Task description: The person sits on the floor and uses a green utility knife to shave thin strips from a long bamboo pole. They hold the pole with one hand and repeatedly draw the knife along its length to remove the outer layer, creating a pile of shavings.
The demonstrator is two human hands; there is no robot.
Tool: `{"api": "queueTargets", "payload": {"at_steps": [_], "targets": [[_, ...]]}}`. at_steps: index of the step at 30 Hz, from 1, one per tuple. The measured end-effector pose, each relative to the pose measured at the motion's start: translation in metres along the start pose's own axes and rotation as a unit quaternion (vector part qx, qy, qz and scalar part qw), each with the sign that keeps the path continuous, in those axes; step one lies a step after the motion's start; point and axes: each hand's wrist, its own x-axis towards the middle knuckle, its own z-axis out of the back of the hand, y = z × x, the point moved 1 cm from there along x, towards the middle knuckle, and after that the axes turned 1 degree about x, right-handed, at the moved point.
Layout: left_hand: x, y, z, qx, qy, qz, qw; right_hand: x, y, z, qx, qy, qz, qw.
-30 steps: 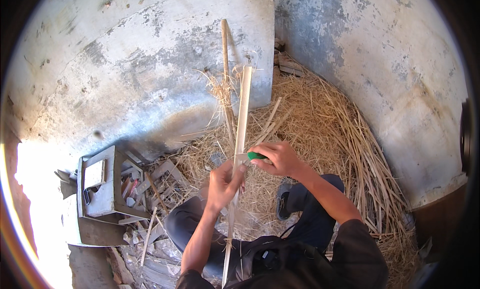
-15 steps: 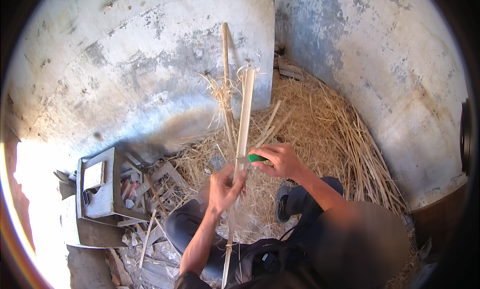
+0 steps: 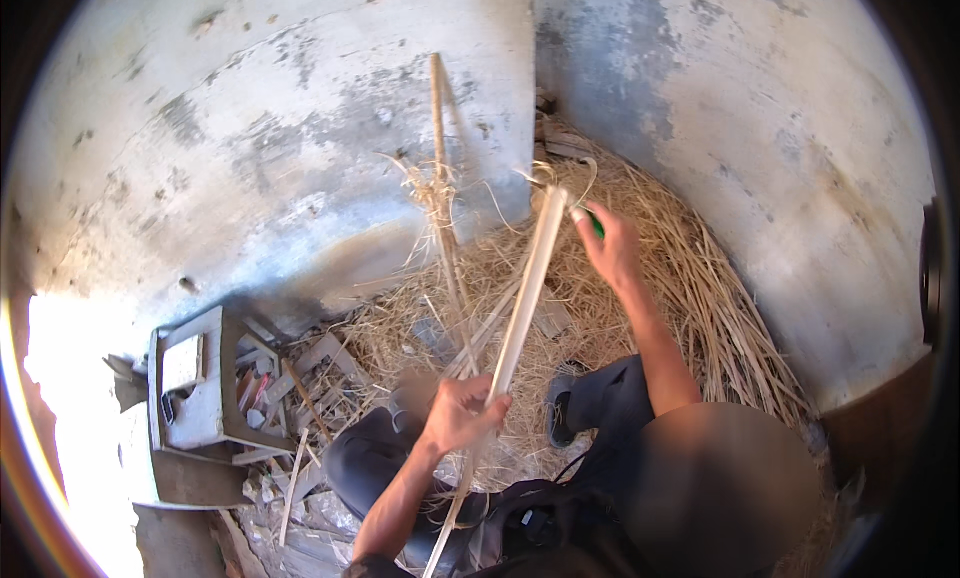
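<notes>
A long, pale split-bamboo strip (image 3: 530, 288) slants up and away from my lap, its far end leaning right. Midway along it, my left hand (image 3: 462, 415) is closed around the strip. My right hand (image 3: 614, 250) grips a green-handled knife (image 3: 597, 223) beside the strip's far end. The knife's blade is blurred and hard to make out. Thin curled shavings (image 3: 543, 173) stick out from that end.
Straw-like shavings (image 3: 650, 308) cover the floor, and long thin strips (image 3: 740, 323) lie along the right wall. Against the back wall leans a stick (image 3: 437, 108) with frayed fibres. A wooden box (image 3: 200, 378) with scraps stands at left. My knees flank the strip.
My right hand and the knife have moved up and away along the strip to its far end. That end has swung right and lower; my left hand has come slightly nearer me.
</notes>
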Motion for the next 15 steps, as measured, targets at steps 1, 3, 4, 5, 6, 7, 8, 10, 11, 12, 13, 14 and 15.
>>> {"api": "queueTargets", "payload": {"at_steps": [1,3,4,5,6,7,8,10,11,12,13,14,15], "targets": [[-0.003,0.0,-0.005,0.031,0.022,0.022,0.999,-0.002,-0.008,0.003,0.008,-0.037,0.033,0.999],[0.01,0.0,-0.005,0.005,0.037,0.058,0.998,-0.003,-0.024,0.004,0.022,-0.107,0.108,0.988],[0.01,0.001,-0.004,-0.006,0.037,0.087,0.995,-0.015,-0.009,0.001,0.065,-0.065,0.076,0.993],[0.012,0.004,-0.003,-0.048,0.027,0.089,0.995,-0.02,0.001,-0.001,0.064,-0.029,0.087,0.994],[0.014,0.01,-0.001,-0.088,0.016,0.091,0.992,-0.025,0.01,-0.006,0.065,0.008,0.097,0.993],[0.015,0.015,0.001,-0.128,0.004,0.092,0.987,-0.031,0.017,-0.011,0.066,0.045,0.108,0.991],[0.014,0.018,0.005,-0.118,-0.003,0.066,0.991,-0.04,0.024,-0.018,0.08,0.051,0.142,0.985],[0.018,0.019,0.01,-0.132,-0.027,0.095,0.986,-0.047,0.035,-0.022,0.096,0.065,0.172,0.978],[0.018,0.02,0.011,-0.139,-0.038,0.11,0.984,-0.051,0.041,-0.023,0.104,0.071,0.186,0.974],[0.019,0.019,0.011,-0.143,-0.052,0.114,0.982,-0.055,0.055,-0.017,0.121,0.08,0.193,0.97],[0.019,0.017,0.012,-0.158,-0.053,0.115,0.979,-0.059,0.059,-0.018,0.13,0.104,0.202,0.965],[0.019,0.015,0.014,-0.172,-0.055,0.115,0.977,-0.063,0.061,-0.019,0.138,0.129,0.211,0.959],[0.018,0.015,0.015,-0.187,-0.055,0.117,0.974,-0.068,0.062,-0.021,0.146,0.153,0.217,0.953]]}}
